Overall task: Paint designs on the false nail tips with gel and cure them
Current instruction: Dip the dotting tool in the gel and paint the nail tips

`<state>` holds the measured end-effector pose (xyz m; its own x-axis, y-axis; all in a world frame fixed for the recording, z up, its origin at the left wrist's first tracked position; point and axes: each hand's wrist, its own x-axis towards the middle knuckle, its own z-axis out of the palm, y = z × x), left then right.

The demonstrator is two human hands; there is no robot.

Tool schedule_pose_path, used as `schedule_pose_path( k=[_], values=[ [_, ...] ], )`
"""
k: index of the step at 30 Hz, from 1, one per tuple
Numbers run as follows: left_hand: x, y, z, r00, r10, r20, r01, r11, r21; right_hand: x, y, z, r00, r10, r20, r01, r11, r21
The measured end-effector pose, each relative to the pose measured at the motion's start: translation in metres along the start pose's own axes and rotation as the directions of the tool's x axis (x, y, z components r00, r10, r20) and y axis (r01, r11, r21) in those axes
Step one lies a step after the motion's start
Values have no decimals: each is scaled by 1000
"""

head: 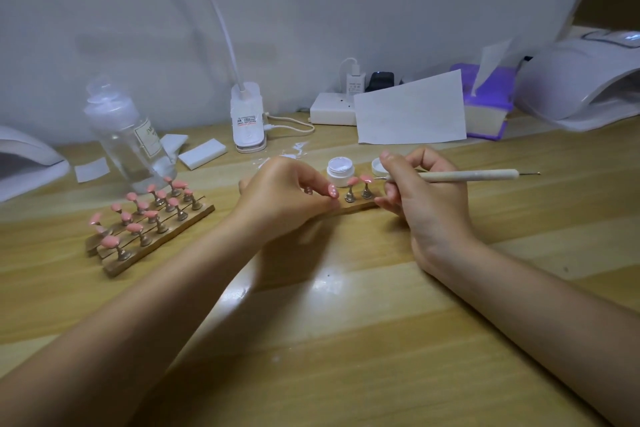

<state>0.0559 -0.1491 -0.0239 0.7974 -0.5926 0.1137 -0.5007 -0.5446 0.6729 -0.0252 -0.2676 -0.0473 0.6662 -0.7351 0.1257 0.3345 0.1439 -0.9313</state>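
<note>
both forearms braced on table (346,340), left hand (280,194) pinching a dotted pink nail tip (332,191) on its wooden strip (356,206), right hand (426,191) gripping dotting pen (464,175); one tremor likely smears wet dots.

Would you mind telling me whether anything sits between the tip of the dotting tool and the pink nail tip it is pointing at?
Nothing visible does. The right hand holds the dotting tool with its metal tip right beside the pink nail tip on its stand, with no object between them. The open gel jar stands just behind, and the left hand steadies the strip further left.
</note>
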Motion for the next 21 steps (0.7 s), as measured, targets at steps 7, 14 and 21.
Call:
schedule_pose_path(
  k=[7,14,21],
  values=[
    [3,2,-3,998,42,42,-47,991,127,-2,-4,1,1000,-4,-15,5,999,35],
    [0,7,-4,991,133,22,-135,978,160,12,-13,-13,979,-196,48,202,951,-232],
    [3,16,8,979,204,-24,-183,922,342,21,-1,-26,910,-331,250,415,742,-527]
  ],
)
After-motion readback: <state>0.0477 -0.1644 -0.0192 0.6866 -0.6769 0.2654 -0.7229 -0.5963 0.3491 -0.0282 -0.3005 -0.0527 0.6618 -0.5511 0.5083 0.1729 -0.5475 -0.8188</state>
